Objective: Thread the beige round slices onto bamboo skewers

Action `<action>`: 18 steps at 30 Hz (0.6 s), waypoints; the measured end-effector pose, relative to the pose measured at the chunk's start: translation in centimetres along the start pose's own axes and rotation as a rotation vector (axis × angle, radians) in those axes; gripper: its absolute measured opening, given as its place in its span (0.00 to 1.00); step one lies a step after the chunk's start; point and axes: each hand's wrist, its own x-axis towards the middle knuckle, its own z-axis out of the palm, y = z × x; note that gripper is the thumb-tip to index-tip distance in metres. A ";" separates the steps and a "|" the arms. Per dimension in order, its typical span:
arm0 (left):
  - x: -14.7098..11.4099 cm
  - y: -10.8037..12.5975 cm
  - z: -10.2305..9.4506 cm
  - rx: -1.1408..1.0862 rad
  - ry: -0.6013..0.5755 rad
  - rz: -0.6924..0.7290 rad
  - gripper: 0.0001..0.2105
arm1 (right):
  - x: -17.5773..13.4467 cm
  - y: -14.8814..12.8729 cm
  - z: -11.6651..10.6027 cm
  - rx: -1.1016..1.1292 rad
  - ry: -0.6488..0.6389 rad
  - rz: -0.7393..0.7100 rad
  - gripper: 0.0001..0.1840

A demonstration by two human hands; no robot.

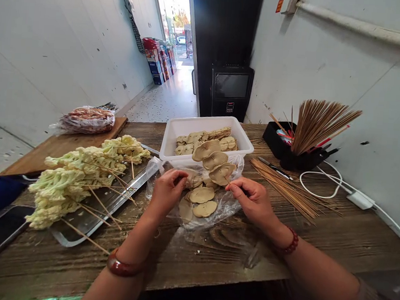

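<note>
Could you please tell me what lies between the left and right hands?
In the head view: flat tan slices on clear plastic, plus the skewered slices the right hand holds.

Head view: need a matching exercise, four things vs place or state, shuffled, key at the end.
Things
1. right hand
2. skewered cauliflower
3. white tub
4. fanned stick bundle

Place or state
A. standing in a black holder
B. directly beyond the clear plastic bag
C. holding a skewer of tan slices
D. lying across a metal tray

Pairs: 1-C, 2-D, 3-B, 4-A
</note>
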 end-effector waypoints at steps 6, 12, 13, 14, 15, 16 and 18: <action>-0.1 0.3 0.1 0.189 -0.216 0.169 0.04 | 0.0 0.3 0.2 0.026 -0.008 -0.003 0.14; -0.9 0.1 1.3 0.329 -0.427 0.238 0.08 | -0.1 0.5 0.5 0.014 -0.045 -0.011 0.14; -1.0 0.1 1.5 0.360 -0.418 0.246 0.09 | -0.1 0.5 0.5 0.014 -0.051 -0.013 0.14; -1.2 0.1 1.6 0.382 -0.406 0.250 0.10 | -0.1 0.5 0.6 0.016 -0.057 -0.014 0.14; -1.2 0.1 1.8 0.396 -0.391 0.254 0.09 | -0.1 0.5 0.6 0.019 -0.061 -0.013 0.14; -1.3 0.2 1.9 0.399 -0.379 0.261 0.07 | -0.1 0.5 0.7 0.023 -0.063 -0.011 0.14; -1.3 0.4 2.0 0.382 -0.352 0.287 0.04 | -0.1 0.6 0.8 0.029 -0.063 -0.008 0.14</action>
